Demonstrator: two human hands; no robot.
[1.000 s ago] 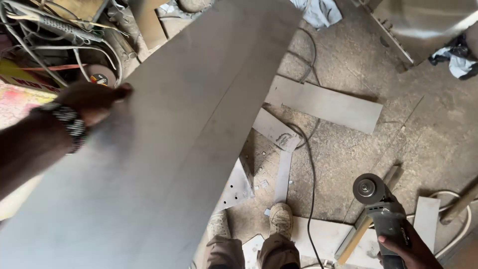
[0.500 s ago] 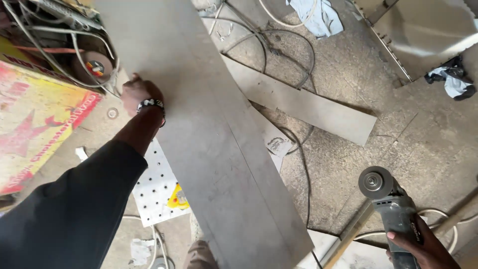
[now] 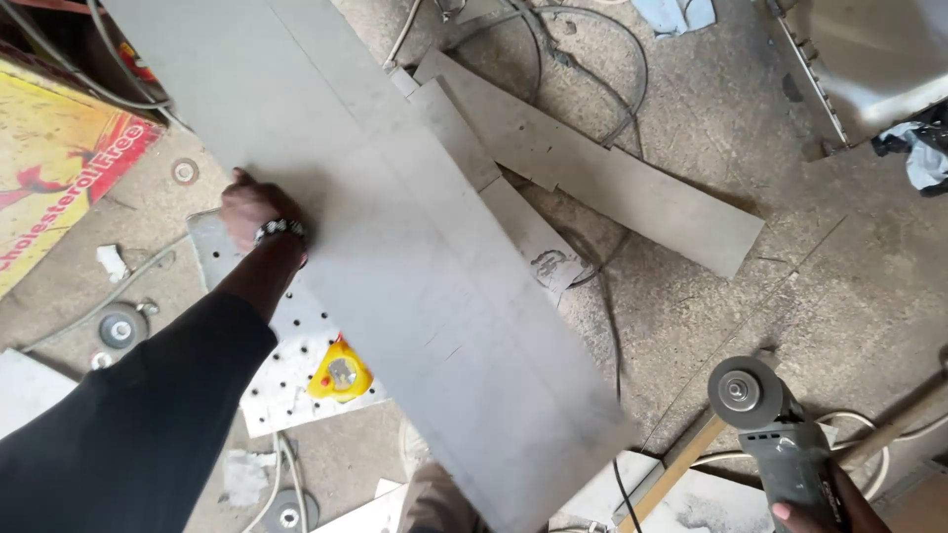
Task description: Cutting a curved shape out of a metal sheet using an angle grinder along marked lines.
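A long grey metal sheet (image 3: 395, 257) is held at its left edge by the left hand (image 3: 252, 205), fingers closed around the edge, and is seen slanting above the concrete floor (image 3: 750, 148) and a perforated white plate (image 3: 286, 365) with a yellow tape measure (image 3: 339, 372). An angle grinder (image 3: 780, 444) is gripped by the right hand (image 3: 829, 508) at the lower right, well apart from the sheet. Narrower metal strips (image 3: 612, 178) are seen lying on the floor beyond.

You stand on a dusty concrete floor (image 3: 750, 148) in daylight. Black cables (image 3: 602, 89) loop at the far side, grey offcut strips (image 3: 632, 188) lie beyond, and a yellow-red poster (image 3: 49, 168) leans left.
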